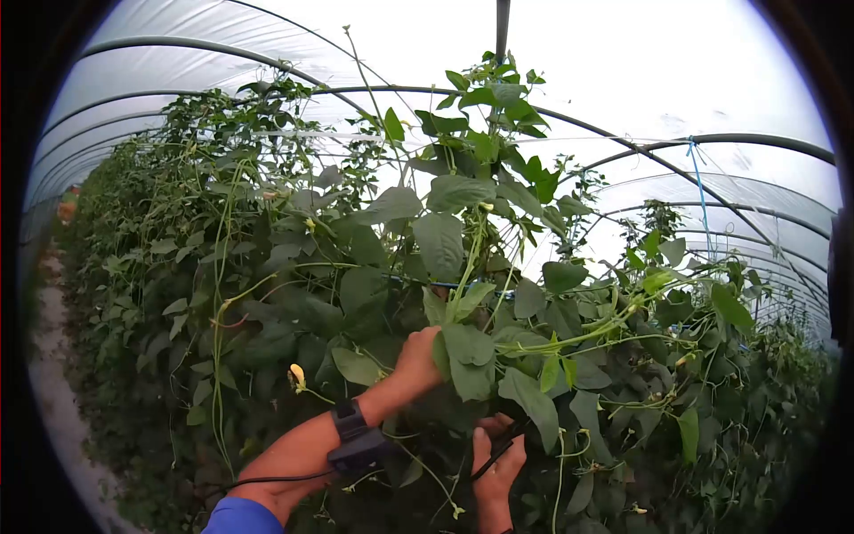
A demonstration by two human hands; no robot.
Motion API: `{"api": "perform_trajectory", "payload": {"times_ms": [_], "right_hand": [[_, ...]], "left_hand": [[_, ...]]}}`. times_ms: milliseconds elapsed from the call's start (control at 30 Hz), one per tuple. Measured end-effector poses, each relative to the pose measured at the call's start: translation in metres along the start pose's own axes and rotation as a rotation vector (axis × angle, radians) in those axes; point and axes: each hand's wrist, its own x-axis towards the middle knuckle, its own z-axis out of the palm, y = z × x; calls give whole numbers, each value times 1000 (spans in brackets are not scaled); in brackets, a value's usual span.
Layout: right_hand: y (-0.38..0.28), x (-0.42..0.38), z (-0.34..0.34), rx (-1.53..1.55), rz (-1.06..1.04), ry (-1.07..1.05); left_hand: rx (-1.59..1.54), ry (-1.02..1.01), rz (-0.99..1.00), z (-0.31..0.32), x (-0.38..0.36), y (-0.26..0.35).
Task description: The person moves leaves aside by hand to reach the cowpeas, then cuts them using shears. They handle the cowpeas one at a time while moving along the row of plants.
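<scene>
Amid dense climbing bean vines, my left hand [416, 360] reaches up into the foliage. Broad green leaves [470, 356] cover its fingers, so its grip is hidden. A black device on a strap [354, 440] sits on the left wrist, below which a blue sleeve [242, 516] shows. Lower and to the right, my right hand [500, 467] is near the hanging leaves [532, 400], its thumb and fingers bent but apart. A black cable [487, 465] crosses it, and I make out nothing else in it. Long green stems [587, 335] stretch rightward above that hand.
Thin long green pods or stems [219, 320] hang at left. A yellow flower [297, 376] stands near my left forearm. Dark arched tubes [614, 133] carry a translucent cover overhead. Blue twine [701, 191] hangs at right. A pale path [62, 400] runs along the left.
</scene>
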Motion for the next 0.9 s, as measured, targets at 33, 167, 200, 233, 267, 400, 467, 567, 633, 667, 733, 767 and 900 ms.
{"api": "perform_trajectory", "payload": {"times_ms": [33,167,200,233,267,400,467,567,633,667,733,767,900], "right_hand": [[-12,3,-9,-47,4,-15],[-32,33,-35,-292,-49,-54],[-36,37,-42,-310,-43,-48],[-41,41,-47,-413,-110,-62],[-48,44,-50,-515,-181,-78],[-62,50,-63,-533,-112,-55],[-65,55,-67,-518,-131,-33],[-66,58,-76,-612,-104,-60],[-65,49,-84,-605,-43,-36],[-61,45,-89,-614,-48,-30],[-50,39,-96,-679,22,-75],[-49,38,-96,-661,23,-60],[-42,31,-107,-657,60,-74]], "left_hand": [[101,12,12,4,0,-8],[162,2,-82,17,-1,-2],[165,32,-85,20,-1,-2],[171,65,-87,21,-1,-3],[157,62,-86,18,0,2],[210,21,-153,15,-3,7],[250,8,-154,15,-3,9],[273,-25,-183,6,-3,18],[271,16,-201,6,-4,10],[260,17,-195,5,-4,9],[277,12,-207,2,-5,8],[275,18,-202,4,-5,4],[290,35,-183,6,-6,-2]]}}
